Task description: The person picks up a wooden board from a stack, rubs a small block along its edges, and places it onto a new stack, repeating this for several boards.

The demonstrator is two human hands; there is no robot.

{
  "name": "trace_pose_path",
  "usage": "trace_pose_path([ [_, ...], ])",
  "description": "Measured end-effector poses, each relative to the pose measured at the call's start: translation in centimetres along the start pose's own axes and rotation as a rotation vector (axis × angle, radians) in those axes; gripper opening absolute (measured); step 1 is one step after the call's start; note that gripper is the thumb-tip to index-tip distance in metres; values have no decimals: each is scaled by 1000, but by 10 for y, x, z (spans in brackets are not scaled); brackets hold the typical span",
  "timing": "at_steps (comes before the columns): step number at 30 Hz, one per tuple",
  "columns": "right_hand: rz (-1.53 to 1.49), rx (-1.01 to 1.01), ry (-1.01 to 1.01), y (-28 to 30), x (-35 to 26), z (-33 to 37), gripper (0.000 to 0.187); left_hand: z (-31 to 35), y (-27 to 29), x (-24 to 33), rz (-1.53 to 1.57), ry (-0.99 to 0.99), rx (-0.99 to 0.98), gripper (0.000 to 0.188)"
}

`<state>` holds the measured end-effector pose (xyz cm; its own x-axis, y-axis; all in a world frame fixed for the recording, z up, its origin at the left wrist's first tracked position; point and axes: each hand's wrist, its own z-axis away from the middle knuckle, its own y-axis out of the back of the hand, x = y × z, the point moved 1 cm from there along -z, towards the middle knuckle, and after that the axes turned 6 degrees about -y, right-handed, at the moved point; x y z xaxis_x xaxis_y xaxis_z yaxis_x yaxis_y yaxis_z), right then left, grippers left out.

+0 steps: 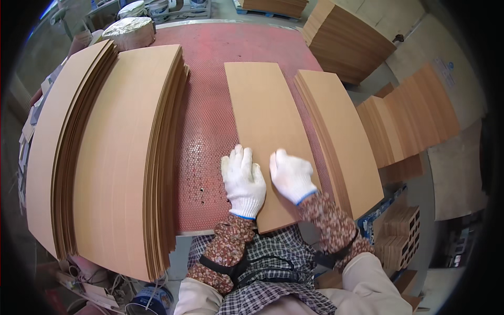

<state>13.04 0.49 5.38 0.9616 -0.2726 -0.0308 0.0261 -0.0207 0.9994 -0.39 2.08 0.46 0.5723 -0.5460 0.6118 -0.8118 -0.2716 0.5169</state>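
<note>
A long light-brown wooden panel (268, 110) lies lengthwise before me on the red table, its near end at the front edge by my apron. My left hand (243, 181), in a white knitted glove, rests at the panel's left edge with its fingers stretched out forward. My right hand (292, 174), gloved the same way, is curled closed over the middle of the panel. Whatever its fingers may hold is hidden. Just right of the panel lies a stack of similar panels (341, 136).
Two taller panel stacks (121, 152) (68, 136) fill the table's left side. The red table top (202, 126) has a fine honeycomb texture. More boards (346, 42) stand beyond the far right corner, with another board pile (409, 121) at the right. A blue bucket (149, 299) stands below left.
</note>
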Motion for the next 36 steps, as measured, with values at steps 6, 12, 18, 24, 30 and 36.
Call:
trace_pose_path([
  [6, 10, -92, -57, 11, -23, -145, 35, 2, 1, 1, 47, 65, -41, 45],
  [12, -10, -90, -3, 11, -43, -251, 35, 2, 7, 1, 62, 47, -16, 46],
  [18, -29, -81, -15, 6, -47, -341, 35, -20, 19, 7, 95, 66, -105, 44],
  [24, -1, -141, 80, 11, -51, -388, 37, -21, 18, 5, 124, 88, -89, 45],
  [30, 68, -99, 15, 15, -44, -356, 36, -12, 9, 9, 79, 66, -59, 50],
  [36, 101, -63, 16, 21, -38, -262, 34, -6, 5, 11, 101, 126, -54, 45],
])
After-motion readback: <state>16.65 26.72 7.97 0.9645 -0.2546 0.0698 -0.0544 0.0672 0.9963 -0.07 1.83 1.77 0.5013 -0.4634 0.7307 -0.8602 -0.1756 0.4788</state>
